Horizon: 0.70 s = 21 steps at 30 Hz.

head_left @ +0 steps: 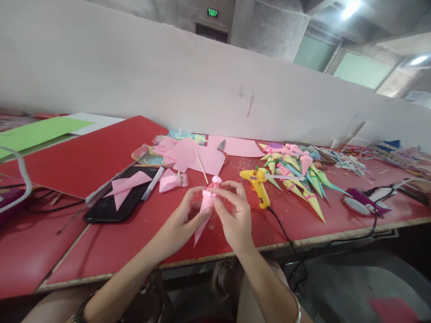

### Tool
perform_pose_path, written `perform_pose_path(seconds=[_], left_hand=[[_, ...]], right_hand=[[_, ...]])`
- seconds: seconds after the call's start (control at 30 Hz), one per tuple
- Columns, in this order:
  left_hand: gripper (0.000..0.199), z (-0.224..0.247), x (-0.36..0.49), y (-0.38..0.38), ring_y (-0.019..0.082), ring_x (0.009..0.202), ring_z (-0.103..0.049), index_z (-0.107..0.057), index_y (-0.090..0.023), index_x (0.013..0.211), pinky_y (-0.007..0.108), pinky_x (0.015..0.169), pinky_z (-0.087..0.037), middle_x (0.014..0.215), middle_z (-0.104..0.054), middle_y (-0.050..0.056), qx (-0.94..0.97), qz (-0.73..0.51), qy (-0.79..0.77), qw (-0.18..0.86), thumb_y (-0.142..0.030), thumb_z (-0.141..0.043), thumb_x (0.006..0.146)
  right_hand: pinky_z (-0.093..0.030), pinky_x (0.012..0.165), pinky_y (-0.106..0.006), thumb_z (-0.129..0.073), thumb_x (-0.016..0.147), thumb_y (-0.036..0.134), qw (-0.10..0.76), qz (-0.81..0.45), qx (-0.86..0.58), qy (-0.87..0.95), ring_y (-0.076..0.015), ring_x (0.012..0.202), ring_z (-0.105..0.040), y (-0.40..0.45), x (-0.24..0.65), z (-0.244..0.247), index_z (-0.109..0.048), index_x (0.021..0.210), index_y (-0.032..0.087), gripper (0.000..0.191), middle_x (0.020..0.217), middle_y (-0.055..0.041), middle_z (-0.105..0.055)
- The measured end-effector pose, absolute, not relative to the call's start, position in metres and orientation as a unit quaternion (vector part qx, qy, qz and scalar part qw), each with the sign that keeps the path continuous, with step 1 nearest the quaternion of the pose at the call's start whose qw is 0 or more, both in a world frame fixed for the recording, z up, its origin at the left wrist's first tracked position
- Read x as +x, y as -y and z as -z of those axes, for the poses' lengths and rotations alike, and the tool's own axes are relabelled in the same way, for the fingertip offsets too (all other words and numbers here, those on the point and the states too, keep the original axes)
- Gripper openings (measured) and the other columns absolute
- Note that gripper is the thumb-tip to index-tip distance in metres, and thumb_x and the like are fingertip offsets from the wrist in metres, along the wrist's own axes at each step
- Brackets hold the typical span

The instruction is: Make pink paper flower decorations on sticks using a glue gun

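A pink paper cone (204, 211), its tip pointing down toward the table's front edge, is between my two hands. My left hand (188, 208) has its thumb and fingers closed around the cone's side. At the cone's upper end, the fingertips of my right hand (233, 206) pinch the pink trim. A small pink rounded piece (216, 180) stands just above the cone's wide end. To the right of my hands lies a yellow glue gun (258, 184), its cord running off the front edge.
Pink paper sheets (188, 154), scissors (222, 148) and a wooden stick (201, 166) lie behind my hands. A black phone-like tray (116, 202) and a marker (153, 183) are at left. Finished-looking coloured cones (296, 168) pile up at right on the red table (134, 242).
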<state>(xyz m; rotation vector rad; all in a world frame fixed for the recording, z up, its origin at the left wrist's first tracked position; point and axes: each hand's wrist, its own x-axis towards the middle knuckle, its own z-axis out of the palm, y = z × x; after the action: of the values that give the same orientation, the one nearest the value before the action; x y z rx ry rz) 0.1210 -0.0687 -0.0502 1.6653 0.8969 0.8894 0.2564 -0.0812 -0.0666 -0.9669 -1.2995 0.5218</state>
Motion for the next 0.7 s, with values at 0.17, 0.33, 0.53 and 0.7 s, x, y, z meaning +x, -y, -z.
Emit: perform_pose_path(seconds=[0.17, 0.33, 0.53, 0.7], left_hand=[[0.036, 0.0491, 0.1217, 0.0695, 0.016, 0.076, -0.063, -0.037, -0.021, 0.117, 0.029, 0.073, -0.049, 0.078, -0.065, 0.000, 0.698, -0.383, -0.373, 0.478, -0.036, -0.047, 0.086], [0.036, 0.0524, 0.1209, 0.0689, 0.018, 0.085, -0.065, -0.035, -0.021, 0.118, 0.031, 0.078, -0.050, 0.098, -0.067, 0.006, 0.704, -0.384, -0.373, 0.467, -0.036, -0.047, 0.087], [0.038, 0.0515, 0.1207, 0.0696, 0.020, 0.094, -0.064, -0.035, -0.022, 0.120, 0.035, 0.083, -0.052, 0.113, -0.064, 0.010, 0.701, -0.382, -0.370, 0.476, -0.038, -0.047, 0.088], [0.039, 0.0502, 0.1213, 0.0701, 0.022, 0.097, -0.064, -0.036, -0.022, 0.121, 0.036, 0.083, -0.052, 0.115, -0.064, 0.011, 0.707, -0.376, -0.372, 0.470, -0.039, -0.048, 0.088]], right_hand=[[-0.042, 0.096, -0.041, -0.056, 0.084, 0.023, 0.667, -0.270, -0.408, 0.562, -0.0208, 0.107, -0.051, 0.0802, 0.2568, 0.0682, -0.072, 0.094, 0.029, 0.021, 0.107, -0.0052, -0.051], [-0.047, 0.090, -0.034, -0.058, 0.082, 0.025, 0.680, -0.355, -0.381, 0.516, -0.0176, 0.102, -0.054, 0.0794, 0.2548, 0.0651, -0.072, 0.084, 0.026, 0.014, 0.102, -0.0041, -0.052], [-0.051, 0.082, -0.029, -0.063, 0.076, 0.023, 0.703, -0.419, -0.343, 0.461, -0.0162, 0.096, -0.059, 0.0783, 0.2514, 0.0640, -0.064, 0.092, 0.024, 0.017, 0.100, -0.0031, -0.059], [-0.052, 0.082, -0.030, -0.063, 0.074, 0.026, 0.691, -0.447, -0.336, 0.458, -0.0170, 0.100, -0.059, 0.0779, 0.2496, 0.0651, -0.055, 0.100, 0.024, 0.027, 0.113, -0.0048, -0.061]])
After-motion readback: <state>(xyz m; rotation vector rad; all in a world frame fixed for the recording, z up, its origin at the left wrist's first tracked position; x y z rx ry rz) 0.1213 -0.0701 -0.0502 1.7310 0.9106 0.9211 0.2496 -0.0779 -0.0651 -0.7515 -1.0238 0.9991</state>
